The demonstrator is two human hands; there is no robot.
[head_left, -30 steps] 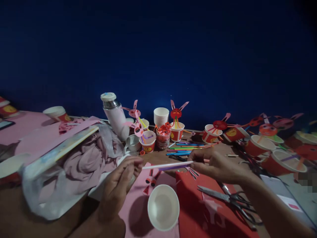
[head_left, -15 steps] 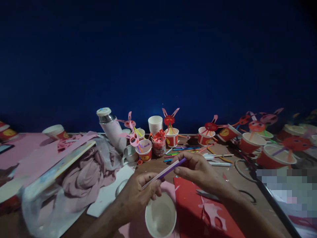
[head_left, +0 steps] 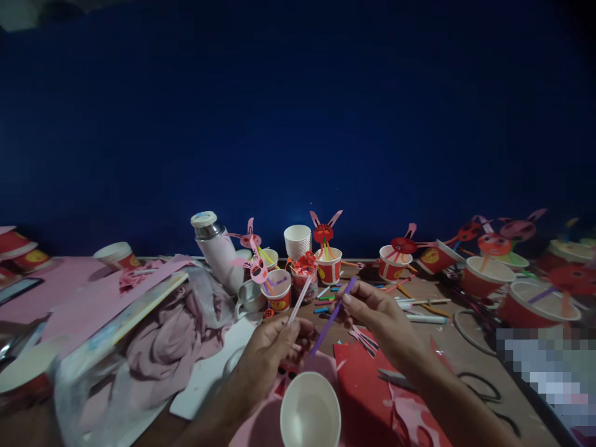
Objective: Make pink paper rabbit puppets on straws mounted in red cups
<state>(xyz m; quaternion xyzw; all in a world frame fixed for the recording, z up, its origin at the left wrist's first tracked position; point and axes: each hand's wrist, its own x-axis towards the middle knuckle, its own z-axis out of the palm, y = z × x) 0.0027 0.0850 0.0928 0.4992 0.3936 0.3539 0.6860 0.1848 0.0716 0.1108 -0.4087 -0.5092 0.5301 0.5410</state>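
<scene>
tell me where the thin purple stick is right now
In the head view's lower half, the thin purple stick is just right of centre, held in the right hand, right of the thin pale stick in the left hand.

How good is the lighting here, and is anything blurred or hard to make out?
Head view: dim, with the dark blue backdrop nearly featureless; head view: a shadow darkens the pink paper left of the white cup; head view: the purple stick in the right hand reads clearly; head view: the far-right red cups look soft, and square blocks mask the lower right.
</scene>
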